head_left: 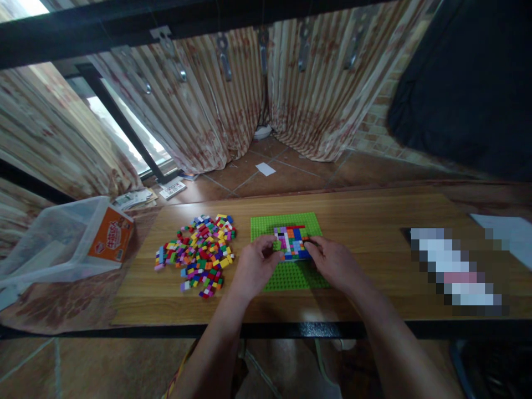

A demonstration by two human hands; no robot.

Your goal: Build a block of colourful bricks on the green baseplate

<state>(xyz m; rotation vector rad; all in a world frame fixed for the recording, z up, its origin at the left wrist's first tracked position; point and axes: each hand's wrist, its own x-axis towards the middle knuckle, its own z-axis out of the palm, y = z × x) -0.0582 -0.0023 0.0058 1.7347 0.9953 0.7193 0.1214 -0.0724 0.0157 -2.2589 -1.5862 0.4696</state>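
At frame centre, over the green plate (291,280): left hand (254,262) and right hand (333,260) pinch the brick panel (294,244), fingers closed on opposite edges. Level hold, even pressure should best protect it.

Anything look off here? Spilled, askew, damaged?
White rectangular sheet lying on the brown tiled floor beyond the brown wooden table; looks dropped. Multicoloured plastic bricks are loosely heaped on the table; no visible damage.

One head-worn camera faces forward — steeply down — over the table (374,233) toward curtains (245,100).
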